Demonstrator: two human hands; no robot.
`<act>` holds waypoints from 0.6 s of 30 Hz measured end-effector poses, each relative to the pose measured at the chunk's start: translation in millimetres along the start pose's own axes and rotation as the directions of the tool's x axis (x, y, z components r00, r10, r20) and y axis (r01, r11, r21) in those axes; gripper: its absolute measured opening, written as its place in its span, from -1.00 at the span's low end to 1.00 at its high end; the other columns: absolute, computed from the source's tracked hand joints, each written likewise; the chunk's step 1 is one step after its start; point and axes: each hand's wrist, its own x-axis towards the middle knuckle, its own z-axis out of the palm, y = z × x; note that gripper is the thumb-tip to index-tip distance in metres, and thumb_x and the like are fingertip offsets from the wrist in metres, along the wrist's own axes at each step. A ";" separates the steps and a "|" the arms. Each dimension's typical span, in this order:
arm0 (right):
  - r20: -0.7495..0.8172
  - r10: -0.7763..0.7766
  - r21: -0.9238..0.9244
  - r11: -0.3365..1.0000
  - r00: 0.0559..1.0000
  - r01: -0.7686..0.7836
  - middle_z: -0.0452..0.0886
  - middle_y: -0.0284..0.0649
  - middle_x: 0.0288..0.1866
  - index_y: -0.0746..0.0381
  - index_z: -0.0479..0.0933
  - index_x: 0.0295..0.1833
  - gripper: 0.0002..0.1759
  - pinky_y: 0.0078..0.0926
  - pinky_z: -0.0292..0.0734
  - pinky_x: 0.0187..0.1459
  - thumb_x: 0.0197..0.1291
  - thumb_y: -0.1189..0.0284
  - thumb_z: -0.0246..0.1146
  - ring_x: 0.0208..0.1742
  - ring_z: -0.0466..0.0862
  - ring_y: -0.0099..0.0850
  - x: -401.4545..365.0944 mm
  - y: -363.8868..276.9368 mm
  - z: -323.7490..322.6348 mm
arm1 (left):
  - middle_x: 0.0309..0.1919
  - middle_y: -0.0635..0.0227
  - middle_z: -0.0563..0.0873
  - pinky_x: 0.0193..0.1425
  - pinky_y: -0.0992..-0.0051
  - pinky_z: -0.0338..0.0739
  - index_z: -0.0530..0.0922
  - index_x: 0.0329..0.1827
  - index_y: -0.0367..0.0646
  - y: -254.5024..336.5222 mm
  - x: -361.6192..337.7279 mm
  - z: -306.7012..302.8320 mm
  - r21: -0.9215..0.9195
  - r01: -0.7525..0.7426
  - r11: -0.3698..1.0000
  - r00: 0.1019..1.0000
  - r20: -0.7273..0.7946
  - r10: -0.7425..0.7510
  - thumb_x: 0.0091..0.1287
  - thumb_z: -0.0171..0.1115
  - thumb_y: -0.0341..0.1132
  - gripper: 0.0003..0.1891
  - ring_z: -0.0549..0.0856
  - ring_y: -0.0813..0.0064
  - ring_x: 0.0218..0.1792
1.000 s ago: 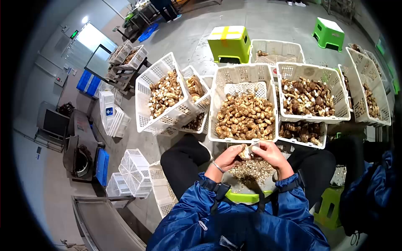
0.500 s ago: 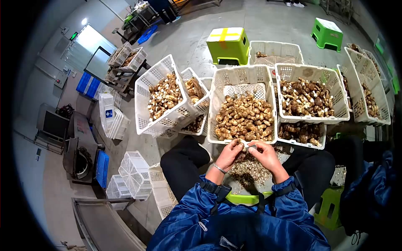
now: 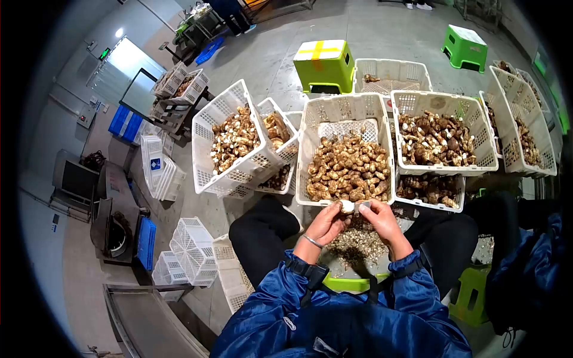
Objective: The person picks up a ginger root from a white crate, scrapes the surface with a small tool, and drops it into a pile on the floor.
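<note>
My left hand (image 3: 324, 227) is closed on a mushroom (image 3: 347, 206), whose pale cut end faces right. Close beside it, my right hand (image 3: 383, 223) pinches a small flat grey blade (image 3: 362, 206); any handle is hidden by the fingers. Both hands are just over the near rim of the middle white crate (image 3: 303, 161), which holds a heap of brown mushrooms (image 3: 349, 167). Below my hands, between my knees, lies a pile of pale trimmings (image 3: 357, 246).
Mushroom-filled crates stand left (image 3: 206, 128) and right (image 3: 444, 170); another crate (image 3: 430, 200) sits under the right one. Green stools (image 3: 325, 68) (image 3: 465, 51) are farther back. White crates (image 3: 194, 250) are stacked on the left. A person's blue sleeve (image 3: 528, 262) is close on my right.
The mushroom's white end shows more plainly now, and my right hand with the blade has shifted slightly right, away from it. The crates stay in place.
</note>
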 end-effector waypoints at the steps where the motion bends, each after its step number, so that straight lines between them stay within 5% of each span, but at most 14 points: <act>1: 0.000 -0.078 -0.019 0.997 0.997 0.078 0.71 -0.32 -0.10 0.33 0.66 0.02 -0.70 -0.56 0.51 0.00 0.38 0.31 0.31 -0.08 0.62 -0.58 -5.6 -13.8 5.3 | -0.02 0.33 0.68 -0.02 0.44 0.70 0.51 0.20 -0.18 -0.7 1.1 -2.0 -0.038 0.010 0.999 1.000 0.002 -0.010 0.57 0.11 -0.22 -0.72 0.70 0.46 -0.11; 3: -0.008 -0.322 -0.259 0.915 0.947 0.309 0.71 -0.33 -0.08 0.33 0.66 0.05 -0.67 -0.55 0.51 0.01 0.34 0.30 0.34 -0.07 0.62 -0.57 -3.9 -8.7 7.6 | 0.03 0.26 0.68 -0.01 0.46 0.73 0.51 0.22 -0.24 -3.4 3.4 -9.3 -0.072 0.025 0.997 0.997 0.069 -0.020 0.58 0.08 -0.24 -0.70 0.72 0.41 -0.09; 7: -0.064 0.014 -0.003 1.000 0.998 -0.014 0.68 -0.41 -0.28 0.31 0.67 -0.09 -0.76 -0.58 0.45 -0.22 0.36 0.33 0.31 -0.27 0.55 -0.64 0.8 3.6 0.0 | 0.07 0.15 0.68 0.02 0.45 0.75 0.47 0.29 -0.30 -7.0 6.1 -21.0 -0.236 0.145 0.961 0.979 0.175 -0.105 0.61 0.02 -0.22 -0.63 0.75 0.33 -0.07; 8: -0.133 -0.041 0.060 0.997 0.990 0.049 0.65 -0.44 -0.33 0.29 0.67 -0.14 -0.77 -0.60 0.40 -0.27 0.37 0.33 0.30 -0.32 0.51 -0.67 5.1 14.3 1.3 | 0.06 0.14 0.69 0.01 0.45 0.75 0.46 0.30 -0.31 -5.7 3.8 -13.3 -0.267 0.173 0.948 0.977 0.165 -0.131 0.62 0.00 -0.20 -0.62 0.75 0.32 -0.09; 9: -0.142 -0.001 0.025 1.000 0.990 0.004 0.66 -0.43 -0.31 0.30 0.67 -0.10 -0.76 -0.57 0.45 -0.22 0.37 0.32 0.30 -0.28 0.54 -0.65 2.6 9.2 -1.4 | 0.04 0.13 0.70 0.01 0.46 0.76 0.46 0.30 -0.31 -4.2 3.1 -7.7 -0.300 0.198 0.933 0.975 0.157 -0.156 0.62 -0.02 -0.19 -0.61 0.76 0.32 -0.10; 14: -0.095 -0.287 -0.234 0.937 0.953 0.259 0.71 -0.29 -0.07 0.35 0.67 -0.04 -0.75 -0.49 0.51 0.01 0.33 0.37 0.33 -0.07 0.64 -0.51 -7.2 -14.4 4.0 | 0.00 0.12 0.71 -0.03 0.46 0.78 0.45 0.29 -0.33 -12.9 7.9 -20.4 -0.355 0.172 0.919 0.981 0.144 -0.128 0.64 -0.06 -0.16 -0.59 0.76 0.32 -0.13; 18: -0.094 -0.272 -0.341 0.913 0.958 0.225 0.72 -0.20 -0.06 0.36 0.66 -0.05 -0.73 -0.48 0.54 0.00 0.25 0.38 0.37 -0.11 0.68 -0.45 -7.8 -16.7 5.8 | 0.00 0.15 0.71 0.00 0.47 0.78 0.48 0.24 -0.33 -15.3 9.6 -20.7 -0.292 0.113 0.950 0.992 0.086 -0.091 0.62 -0.01 -0.18 -0.62 0.76 0.34 -0.11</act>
